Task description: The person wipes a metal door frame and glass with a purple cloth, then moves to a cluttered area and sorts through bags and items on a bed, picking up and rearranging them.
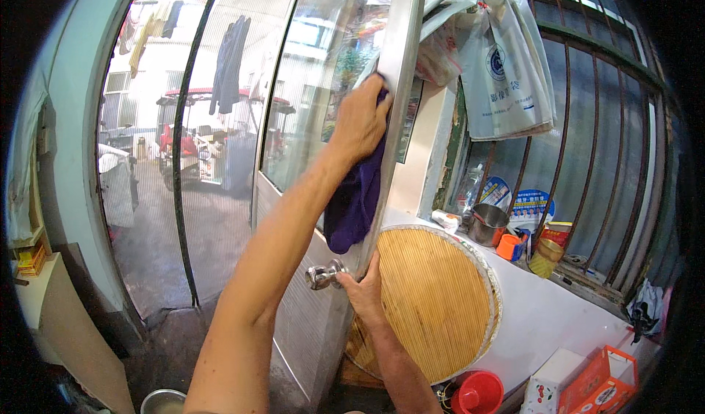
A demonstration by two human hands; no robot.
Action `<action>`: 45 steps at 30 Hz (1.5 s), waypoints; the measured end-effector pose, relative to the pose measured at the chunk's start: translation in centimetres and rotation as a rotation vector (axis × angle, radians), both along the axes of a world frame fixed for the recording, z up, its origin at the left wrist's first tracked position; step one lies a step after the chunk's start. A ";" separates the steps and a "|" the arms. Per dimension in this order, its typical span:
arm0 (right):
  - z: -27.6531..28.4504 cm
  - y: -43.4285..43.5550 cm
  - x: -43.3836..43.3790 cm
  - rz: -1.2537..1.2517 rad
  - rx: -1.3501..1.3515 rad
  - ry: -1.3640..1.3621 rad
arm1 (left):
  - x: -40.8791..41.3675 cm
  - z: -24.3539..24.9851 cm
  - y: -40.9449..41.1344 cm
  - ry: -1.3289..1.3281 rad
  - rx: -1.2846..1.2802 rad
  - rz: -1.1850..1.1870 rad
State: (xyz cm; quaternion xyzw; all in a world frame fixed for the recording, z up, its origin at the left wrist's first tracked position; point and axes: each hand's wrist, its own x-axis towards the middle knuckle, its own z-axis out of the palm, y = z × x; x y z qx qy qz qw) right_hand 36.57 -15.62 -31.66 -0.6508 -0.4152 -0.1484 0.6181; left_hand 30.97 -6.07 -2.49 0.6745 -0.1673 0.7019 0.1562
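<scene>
My left hand [363, 118] is raised high and presses a dark purple cloth [355, 199] against the glass and metal frame of a door [399, 45]. The cloth hangs down from under my fingers. Below it, a round metal doorknob [324, 274] sticks out from the lower door panel. My right hand [363, 292] grips the door's edge just beside the knob, thumb on the near face. Its other fingers are partly hidden by the edge.
Left of the door, a mesh screen curtain [237, 155] hangs in the doorway. Right of it leans a round slatted board [435, 298]. A barred window sill holds a metal pot [487, 224]; plastic bags [504, 72] hang above. A red bucket [478, 393] and boxes [597, 386] stand low.
</scene>
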 end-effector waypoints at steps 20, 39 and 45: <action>-2.0 0.7 0.9 -0.006 -0.060 -0.119 | -0.6 7.1 1.2 0.034 -0.019 0.084; -1.2 2.2 -0.2 -0.073 -0.040 -0.139 | -1.2 4.1 0.4 -0.129 0.100 0.000; -5.1 2.8 8.3 0.487 0.325 0.544 | 0.3 -4.9 -1.5 -0.101 0.116 -0.020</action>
